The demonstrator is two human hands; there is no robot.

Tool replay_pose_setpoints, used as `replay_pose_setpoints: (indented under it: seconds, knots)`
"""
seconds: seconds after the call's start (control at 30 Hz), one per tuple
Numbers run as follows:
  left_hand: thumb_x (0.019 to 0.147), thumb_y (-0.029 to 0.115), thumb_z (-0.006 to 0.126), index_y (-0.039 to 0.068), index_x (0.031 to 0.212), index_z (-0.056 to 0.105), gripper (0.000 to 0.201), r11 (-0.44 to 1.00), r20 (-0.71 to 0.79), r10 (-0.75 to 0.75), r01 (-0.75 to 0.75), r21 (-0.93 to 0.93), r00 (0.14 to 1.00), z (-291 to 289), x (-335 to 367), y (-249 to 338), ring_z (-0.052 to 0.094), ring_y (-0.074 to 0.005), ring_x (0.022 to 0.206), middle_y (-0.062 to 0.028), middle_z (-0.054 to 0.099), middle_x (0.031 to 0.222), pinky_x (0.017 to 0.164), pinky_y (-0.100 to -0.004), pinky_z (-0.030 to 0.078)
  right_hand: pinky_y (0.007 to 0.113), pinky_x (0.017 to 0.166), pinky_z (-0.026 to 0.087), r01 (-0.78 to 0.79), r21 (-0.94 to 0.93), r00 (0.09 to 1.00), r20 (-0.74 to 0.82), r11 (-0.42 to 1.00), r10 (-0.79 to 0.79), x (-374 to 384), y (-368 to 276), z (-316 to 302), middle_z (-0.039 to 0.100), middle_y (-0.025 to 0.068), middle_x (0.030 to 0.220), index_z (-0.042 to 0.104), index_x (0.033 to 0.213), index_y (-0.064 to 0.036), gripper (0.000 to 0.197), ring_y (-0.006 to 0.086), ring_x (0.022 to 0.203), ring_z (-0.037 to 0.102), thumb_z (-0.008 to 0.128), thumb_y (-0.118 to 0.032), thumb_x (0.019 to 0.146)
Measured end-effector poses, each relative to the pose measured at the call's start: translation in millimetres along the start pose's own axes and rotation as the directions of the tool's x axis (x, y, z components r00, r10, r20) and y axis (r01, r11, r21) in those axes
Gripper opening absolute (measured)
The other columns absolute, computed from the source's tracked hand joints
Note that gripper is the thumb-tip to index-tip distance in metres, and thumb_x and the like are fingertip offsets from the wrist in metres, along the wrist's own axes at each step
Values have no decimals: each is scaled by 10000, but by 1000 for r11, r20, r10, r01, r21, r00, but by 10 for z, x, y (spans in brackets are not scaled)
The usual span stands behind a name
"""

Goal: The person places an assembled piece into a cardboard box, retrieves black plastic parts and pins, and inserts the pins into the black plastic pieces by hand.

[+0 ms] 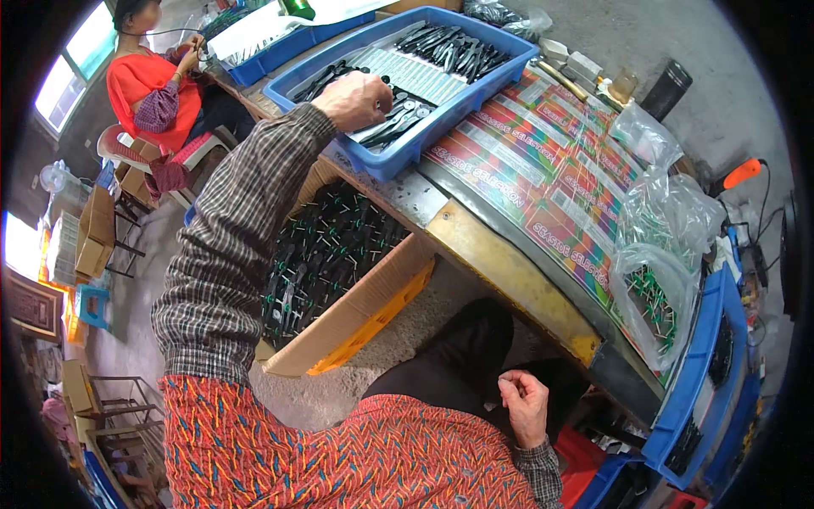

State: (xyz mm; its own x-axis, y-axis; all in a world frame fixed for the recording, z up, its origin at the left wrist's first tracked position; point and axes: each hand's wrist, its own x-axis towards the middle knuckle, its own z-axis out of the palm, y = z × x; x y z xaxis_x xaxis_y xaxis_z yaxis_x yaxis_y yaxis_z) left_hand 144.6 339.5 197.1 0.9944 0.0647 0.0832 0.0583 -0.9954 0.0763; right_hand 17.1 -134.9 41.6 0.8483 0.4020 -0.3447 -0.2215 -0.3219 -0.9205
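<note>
The left hand (356, 100) is hanging over metal tools (407, 117) in a blue tray (405, 161) on the tabletop (415, 197). The right hand (526, 405) is hovering near the lap (454, 348). A box (360, 314) is holding dark tools (326, 250).

Left arm (225, 246) stretched well forward and up, sleeved to the wrist. My left hand (354, 100) at its end, back uppermost, knuckles bent, fingers angled down; fingertips hidden under the hand, so I can't read their grip. Right forearm (540, 471) mostly out of view, only the cuff end showing. My right hand (526, 405) low near my lap, apart from the left, fingers folded loosely inward.
</note>
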Motion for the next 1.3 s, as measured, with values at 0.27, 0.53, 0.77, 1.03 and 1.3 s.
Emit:
replay_pose_setpoints:
  seconds: [0.27, 0.53, 0.77, 1.03, 1.3]
  knots:
    - [710, 170, 653, 28, 833, 657, 188, 985, 44, -122, 116, 131, 992, 360, 340, 25, 657, -354, 816, -203, 656, 821, 709, -425, 521, 205, 571, 457, -65, 47, 998, -13, 997, 66, 35, 10, -27, 587, 4, 727, 641, 894, 27, 148, 51, 627, 522, 640, -114, 852]
    - [725, 169, 659, -53, 773, 609, 232, 997, 63, 31, -35, 63, 998, 448, 400, -293, 623, -383, 674, -280, 575, 711, 614, -418, 472, 254, 567, 430, 88, -34, 996, 5, 996, -88, 95, 77, -128, 576, 51, 689, 629, 895, 33, 184, 91, 625, 526, 678, -130, 824]
    - [653, 115, 624, -59, 727, 589, 192, 1000, -162, 12, -12, 2, 987, 386, 328, -3, 616, -396, 737, -248, 596, 718, 667, -432, 477, 260, 535, 442, 337, -303, 924, -75, 891, -375, -81, -546, -537, 536, 64, 695, 606, 908, 22, 161, 129, 594, 558, 685, -75, 807]
    - [725, 158, 642, -38, 849, 611, 234, 994, -174, -72, 56, -94, 982, 329, 286, 78, 636, -330, 786, -208, 630, 800, 719, -382, 485, 309, 596, 467, 354, -568, 784, -253, 743, -567, -160, -993, -1066, 599, 116, 770, 620, 901, 8, 133, 227, 659, 598, 677, -46, 793]
    - [770, 142, 535, -42, 919, 599, 246, 999, -293, -9, 20, 34, 956, 377, 344, -36, 618, -388, 802, -234, 621, 815, 711, -439, 468, 385, 648, 468, 84, -805, 634, -412, 588, -655, 297, -883, -1713, 580, 142, 854, 606, 936, 4, 137, 309, 736, 600, 625, -57, 815]
